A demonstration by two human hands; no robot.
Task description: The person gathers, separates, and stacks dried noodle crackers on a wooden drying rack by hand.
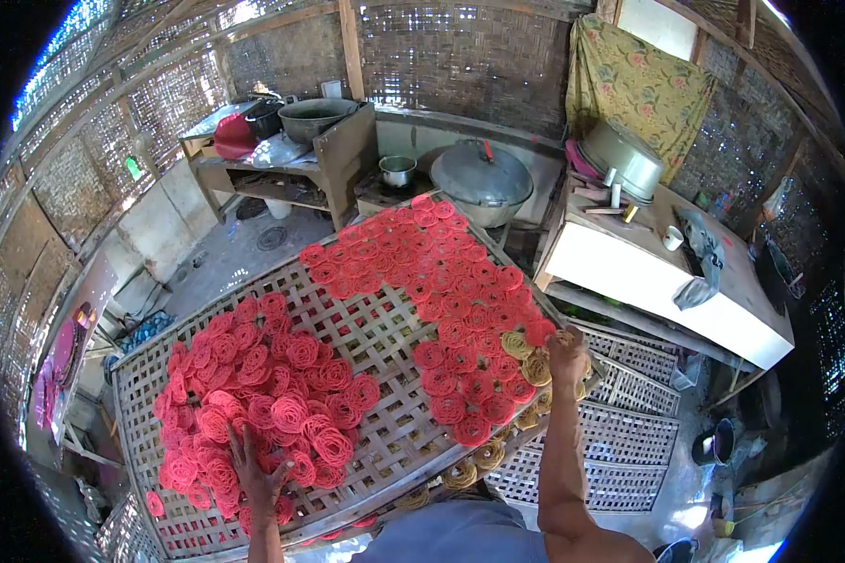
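My left hand (261, 474) lies with its fingers spread on the front of a heaped pile of red spiral-coiled rounds (253, 375), which look like strands wound into flat nests. At the rack's right edge, my right hand (565, 355) is closed, and what its fingers hold is hidden. Close to it are a few yellow-brown coiled rounds (535, 366) and flat, closely set red rounds (469, 324). All of these rest on a large woven slatted rack (347, 328), whose open weave shows between the pile and the flat rounds.
Beyond the rack stand a lidded pot (482, 174) and a small pot (398, 170). To the right, a white-sided table (648, 267) carries a big metal pot (622, 158) and a cup (672, 238). More slatted racks (620, 460) lie lower right. A bench (324, 155) stands back left.
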